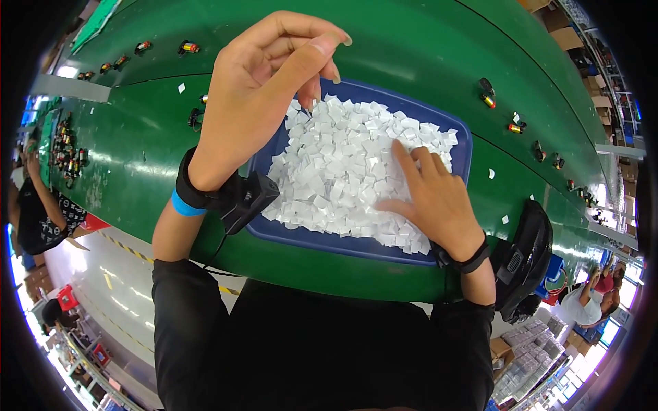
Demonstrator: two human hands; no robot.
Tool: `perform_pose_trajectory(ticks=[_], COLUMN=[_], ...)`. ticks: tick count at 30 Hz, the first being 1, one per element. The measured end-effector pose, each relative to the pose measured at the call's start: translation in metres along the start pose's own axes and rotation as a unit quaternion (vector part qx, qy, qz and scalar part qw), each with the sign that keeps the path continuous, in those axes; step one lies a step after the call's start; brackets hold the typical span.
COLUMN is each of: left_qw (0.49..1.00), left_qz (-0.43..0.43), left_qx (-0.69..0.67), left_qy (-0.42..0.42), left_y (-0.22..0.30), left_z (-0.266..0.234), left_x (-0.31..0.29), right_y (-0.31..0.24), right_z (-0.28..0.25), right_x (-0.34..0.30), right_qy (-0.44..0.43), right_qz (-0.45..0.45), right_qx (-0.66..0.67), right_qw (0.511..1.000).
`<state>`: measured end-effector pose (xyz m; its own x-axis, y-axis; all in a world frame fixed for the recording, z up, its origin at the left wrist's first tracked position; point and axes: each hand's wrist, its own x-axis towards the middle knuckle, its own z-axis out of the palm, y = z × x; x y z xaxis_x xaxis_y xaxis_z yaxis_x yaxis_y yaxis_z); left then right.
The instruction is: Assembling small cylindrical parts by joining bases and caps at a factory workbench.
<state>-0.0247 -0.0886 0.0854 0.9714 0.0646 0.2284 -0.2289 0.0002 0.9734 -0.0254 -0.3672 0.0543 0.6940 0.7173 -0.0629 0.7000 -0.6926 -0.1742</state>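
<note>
My left hand (264, 82) is raised over the left part of a blue tray (349, 248). Its thumb meets the bent index finger in a pinch, and the other fingers curl under. Whatever may be between the fingertips is too small or hidden to make out. The tray is filled with a loose heap of small, flat, white square pieces (329, 164). Low over the right side of this heap, my right hand (439, 195) has its thumb and index finger spread apart, with nothing visible between them. It is slightly blurred, so contact with the pieces is uncertain.
Small black parts with red-and-yellow cylinders (188, 48) are scattered along the green table (404, 41), with a cluster (68, 154) at far left. A black bag-like object (528, 250) sits by the table's right edge. Other people work at left and right.
</note>
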Motion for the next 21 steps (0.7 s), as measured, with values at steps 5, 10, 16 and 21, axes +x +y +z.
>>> perform_pose_trajectory(ticks=[5,10,16,21], left_qw=[1.000,1.000,1.000,0.999], left_qz=[-0.001,0.009,0.009,0.015], left_qx=[-0.007,-0.022,-0.022,-0.027], left_qy=[-0.002,-0.004,-0.007,-0.010], left_y=[0.000,0.001,0.002,0.003], left_z=[0.000,0.000,0.002,0.003], left_x=[0.000,-0.003,-0.006,-0.004], right_y=[-0.014,-0.012,-0.018,-0.039], right_z=[-0.001,-0.004,-0.018,-0.021], right_x=[0.001,0.001,0.001,-0.004], right_qy=[-0.063,-0.079,-0.007,0.093], right_qz=[-0.059,-0.115,-0.108,-0.140], right_qx=[0.103,0.083,0.101,0.089], right_qw=[0.991,0.987,0.989,0.982])
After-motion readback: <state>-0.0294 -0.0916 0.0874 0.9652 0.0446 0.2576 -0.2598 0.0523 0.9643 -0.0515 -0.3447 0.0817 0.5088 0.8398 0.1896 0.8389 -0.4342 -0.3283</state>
